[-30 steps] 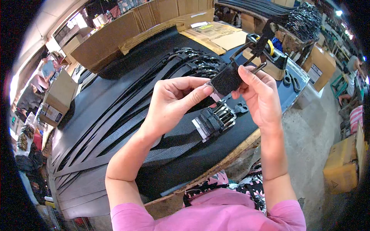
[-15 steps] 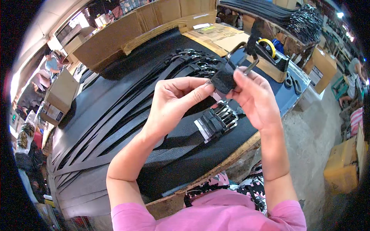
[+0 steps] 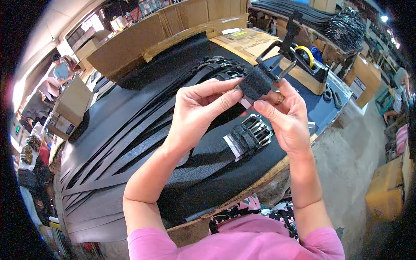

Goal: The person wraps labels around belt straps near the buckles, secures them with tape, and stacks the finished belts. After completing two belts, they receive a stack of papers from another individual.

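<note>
Head view: your left hand (image 3: 193, 110) has its thumb and index finger closed on the lower left part of a dark fabric-wrapped buckle piece (image 3: 256, 83), raised above the desk (image 3: 281, 167). Your right hand (image 3: 289, 117) is at its right side, with bent fingers close behind and the thumb near the pale tab (image 3: 246, 102); whether these fingers clamp it, you cannot tell from here. The metal prongs point up and to the right. The step in hand is judged to be two-handed handling of the wrap around this piece. The next move calls for a steady left pinch, wrap and tab kept aligned, and right fingers clear of the prong tips. Below, a labelled buckle bundle (image 3: 248, 138) lies on the dark sheet, beside long black straps (image 3: 143, 125). A tape dispenser (image 3: 320, 78) and scissors (image 3: 333, 96) lie beyond your right hand.
</note>
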`<state>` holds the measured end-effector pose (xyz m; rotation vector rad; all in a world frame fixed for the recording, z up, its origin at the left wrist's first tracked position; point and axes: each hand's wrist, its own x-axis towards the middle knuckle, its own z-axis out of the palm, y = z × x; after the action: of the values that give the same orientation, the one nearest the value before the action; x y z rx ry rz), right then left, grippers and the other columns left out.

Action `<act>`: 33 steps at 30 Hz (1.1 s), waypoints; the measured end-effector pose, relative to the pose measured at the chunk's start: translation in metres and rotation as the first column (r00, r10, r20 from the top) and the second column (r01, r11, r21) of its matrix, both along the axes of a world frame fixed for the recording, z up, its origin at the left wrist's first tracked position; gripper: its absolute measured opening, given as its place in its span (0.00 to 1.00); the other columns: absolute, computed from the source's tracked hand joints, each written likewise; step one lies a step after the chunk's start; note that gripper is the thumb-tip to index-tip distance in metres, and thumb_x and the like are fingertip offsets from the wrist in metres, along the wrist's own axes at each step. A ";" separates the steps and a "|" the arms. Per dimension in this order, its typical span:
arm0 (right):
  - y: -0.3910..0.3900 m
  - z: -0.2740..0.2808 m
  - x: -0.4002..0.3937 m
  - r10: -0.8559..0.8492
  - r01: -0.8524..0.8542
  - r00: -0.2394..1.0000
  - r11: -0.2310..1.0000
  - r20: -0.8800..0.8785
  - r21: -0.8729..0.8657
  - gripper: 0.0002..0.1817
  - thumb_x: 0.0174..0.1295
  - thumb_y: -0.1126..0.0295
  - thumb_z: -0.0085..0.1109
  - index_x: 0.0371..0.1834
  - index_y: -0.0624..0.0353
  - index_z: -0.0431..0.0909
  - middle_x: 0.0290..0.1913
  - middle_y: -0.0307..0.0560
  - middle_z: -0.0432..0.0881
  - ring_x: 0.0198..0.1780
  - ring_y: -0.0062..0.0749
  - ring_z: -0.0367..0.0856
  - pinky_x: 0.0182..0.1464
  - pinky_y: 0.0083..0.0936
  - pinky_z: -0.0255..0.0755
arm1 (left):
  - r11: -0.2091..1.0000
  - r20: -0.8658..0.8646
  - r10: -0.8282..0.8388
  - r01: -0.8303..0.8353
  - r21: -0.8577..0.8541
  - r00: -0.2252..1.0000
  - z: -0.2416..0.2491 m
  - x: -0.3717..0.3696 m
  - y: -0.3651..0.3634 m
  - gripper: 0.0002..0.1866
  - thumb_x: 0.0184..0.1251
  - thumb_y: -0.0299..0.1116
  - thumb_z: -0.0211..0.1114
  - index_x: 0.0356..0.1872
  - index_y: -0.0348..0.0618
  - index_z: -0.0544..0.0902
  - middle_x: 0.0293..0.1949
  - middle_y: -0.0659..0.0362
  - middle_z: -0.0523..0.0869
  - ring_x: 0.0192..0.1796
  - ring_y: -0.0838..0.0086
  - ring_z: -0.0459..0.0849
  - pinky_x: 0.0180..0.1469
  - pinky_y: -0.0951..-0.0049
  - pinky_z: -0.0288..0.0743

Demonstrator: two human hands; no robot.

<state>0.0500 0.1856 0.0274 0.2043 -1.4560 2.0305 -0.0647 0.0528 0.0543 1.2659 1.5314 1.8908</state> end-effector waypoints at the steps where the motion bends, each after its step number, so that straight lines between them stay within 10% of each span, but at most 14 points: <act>1: -0.001 0.001 0.001 0.003 -0.003 1.000 1.000 -0.005 -0.014 0.23 0.54 0.82 0.58 0.55 0.64 0.66 0.47 0.47 0.79 0.47 0.27 0.78 0.50 0.22 0.73 | 1.000 0.000 -0.003 0.003 -0.001 1.000 -0.001 0.000 0.000 0.13 0.59 0.26 0.62 0.44 0.33 0.80 0.33 0.59 0.82 0.34 0.75 0.82 0.40 0.77 0.77; 21: 0.000 0.002 -0.005 0.013 -0.015 0.999 0.999 -0.042 -0.047 0.21 0.54 0.81 0.59 0.52 0.66 0.69 0.42 0.48 0.81 0.40 0.27 0.81 0.44 0.23 0.76 | 1.000 -0.013 0.026 -0.026 0.004 1.000 0.001 0.001 -0.002 0.11 0.59 0.26 0.63 0.43 0.36 0.82 0.35 0.63 0.83 0.37 0.82 0.79 0.44 0.82 0.73; 33: -0.018 0.003 -0.006 -0.319 0.318 0.948 0.939 -0.014 0.132 0.20 0.55 0.81 0.59 0.52 0.70 0.68 0.38 0.49 0.82 0.39 0.22 0.80 0.42 0.17 0.74 | 0.988 -0.015 0.130 -0.128 0.090 0.991 -0.008 0.003 0.002 0.10 0.60 0.25 0.62 0.43 0.35 0.82 0.35 0.62 0.84 0.38 0.82 0.79 0.44 0.82 0.72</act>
<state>0.0443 0.1673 0.0304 0.0120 -1.5208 1.6783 -0.0617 0.0552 0.0459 1.2548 1.5909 2.0535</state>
